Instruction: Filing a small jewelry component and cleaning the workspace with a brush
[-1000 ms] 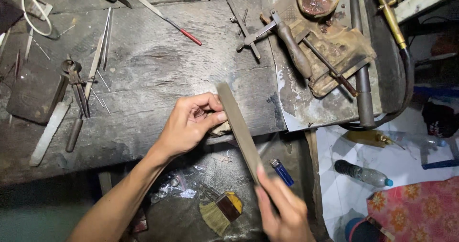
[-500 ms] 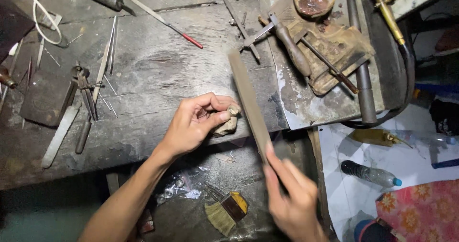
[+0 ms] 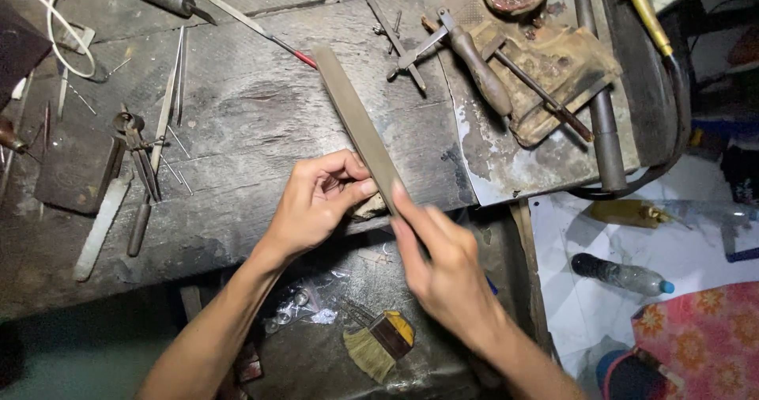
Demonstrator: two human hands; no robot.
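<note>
Flat file (image 3: 360,127) has shoved way forward compared to a second ago, tip now up near the red-tipped rod (image 3: 261,30); right hand (image 3: 443,266) grips its near end, fingers wrapped; left hand (image 3: 316,202) pinches a small pale piece (image 3: 370,205) at the worn bench (image 3: 237,131) edge, file lying across it; looks like a push stroke mid-filing.

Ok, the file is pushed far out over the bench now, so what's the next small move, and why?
Probably draw the flat file back toward the body. Most of its blade lies beyond the bench edge, the right hand sits close against the left hand, which pinches a small piece at that edge, so little forward stroke remains.
</note>
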